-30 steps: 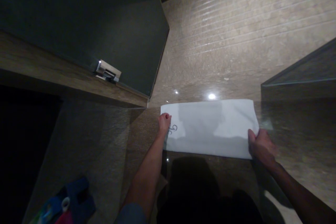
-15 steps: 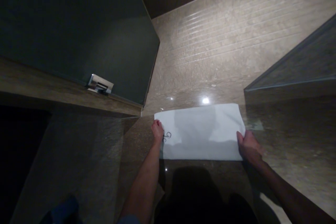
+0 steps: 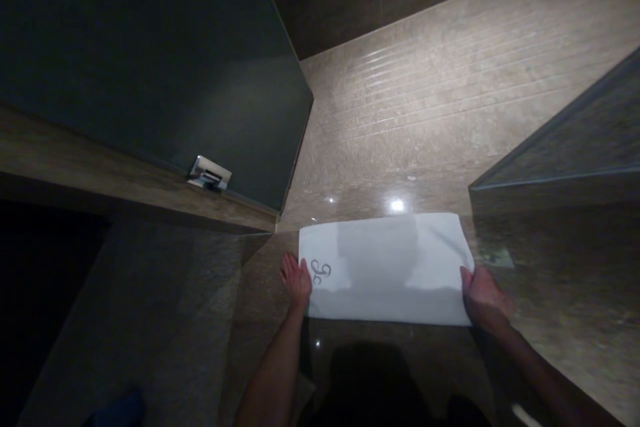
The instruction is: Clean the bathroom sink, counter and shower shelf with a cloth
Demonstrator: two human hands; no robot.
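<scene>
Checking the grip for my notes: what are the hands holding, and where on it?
The white mat lies flat on the floor. The left hand rests open at its left short edge; the right hand is at its right short edge, near corner; grip unclear.

I see a dark glass panel (image 3: pixel 150 60) upper left with a metal hinge clamp (image 3: pixel 209 173), polished stone floor (image 3: pixel 425 113), another glass panel (image 3: pixel 575 140) right.

Left hand (image 3: pixel 297 278) opened from a closed grip and shifted off the white towel (image 3: pixel 385 267) to its left edge, uncovering the dark monogram (image 3: pixel 321 271). Right hand (image 3: pixel 481 299) moved slightly lower at the right edge. Towel now lower in the frame.
</scene>
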